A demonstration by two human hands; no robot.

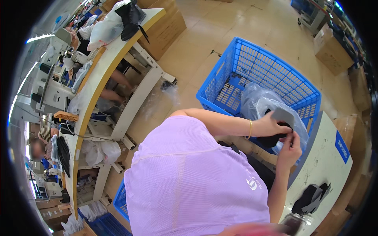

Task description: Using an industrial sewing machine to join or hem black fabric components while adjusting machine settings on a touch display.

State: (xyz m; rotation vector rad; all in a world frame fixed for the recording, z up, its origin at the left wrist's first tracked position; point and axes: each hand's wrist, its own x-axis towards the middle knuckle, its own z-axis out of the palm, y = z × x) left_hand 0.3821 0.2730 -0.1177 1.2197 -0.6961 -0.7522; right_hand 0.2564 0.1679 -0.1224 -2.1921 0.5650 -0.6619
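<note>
Over the near right side of a blue plastic basket (260,55), my left hand (269,125), with a gold bracelet at the wrist, grips a small stack of black fabric pieces (271,140). A flat grey piece (282,116) sticks up above its fingers. My right hand (290,146) pinches the edge of the same black pieces, its fingertips close to the left thumb. Exactly how many pieces are held cannot be seen. Beneath and behind both hands, a clear plastic bag (262,98) bulges inside the basket.
To the right, a white table (315,173) bears black and grey cut pieces (311,198). A long yellow-edged workbench (88,102) with sewing machines runs along the left, with people seated beyond. Cardboard boxes (165,31) stand on the floor. Another blue basket (121,200) is behind me.
</note>
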